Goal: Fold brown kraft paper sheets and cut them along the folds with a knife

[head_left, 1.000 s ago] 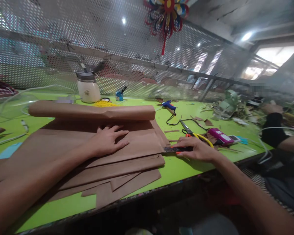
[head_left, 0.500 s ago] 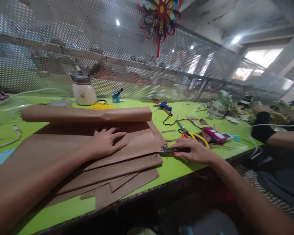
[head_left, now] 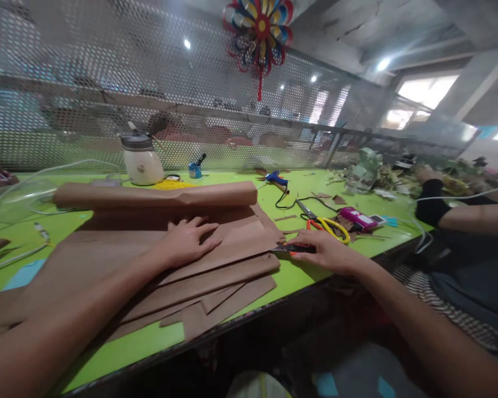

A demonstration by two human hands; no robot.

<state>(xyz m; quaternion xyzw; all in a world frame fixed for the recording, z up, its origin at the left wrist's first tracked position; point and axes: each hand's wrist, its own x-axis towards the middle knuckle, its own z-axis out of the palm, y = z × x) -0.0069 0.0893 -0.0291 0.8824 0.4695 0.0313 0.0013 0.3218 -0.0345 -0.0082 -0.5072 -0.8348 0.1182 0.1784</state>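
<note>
My left hand (head_left: pixel 190 242) lies flat on brown kraft paper (head_left: pixel 244 235), fingers spread, with a ring on one finger. Just beyond its fingertips the far part of the paper is wound into a roll (head_left: pixel 157 194). Several folded brown sheets (head_left: pixel 207 284) are stacked beneath and nearer me. At the stack's right edge, my right hand (head_left: pixel 326 250) is closed around a dark-handled knife (head_left: pixel 292 249). Its pointed blade meets the fold of the paper; my fingers hide part of the handle. Right behind that hand lie scissors with yellow and orange handles (head_left: pixel 334 228).
Beyond the roll stand a white jar with a dark lid (head_left: pixel 142 160) and a small blue bottle (head_left: pixel 195 169). A blue glue gun (head_left: pixel 276 178) with a black cord and a magenta box (head_left: pixel 357 219) lie rightward. Another person's arm (head_left: pixel 473 216) reaches in at right.
The view has shifted slightly, so the paper sits a little farther right. My right hand and the knife stay at the paper's right edge; my left hand remains flat on the sheet.
</note>
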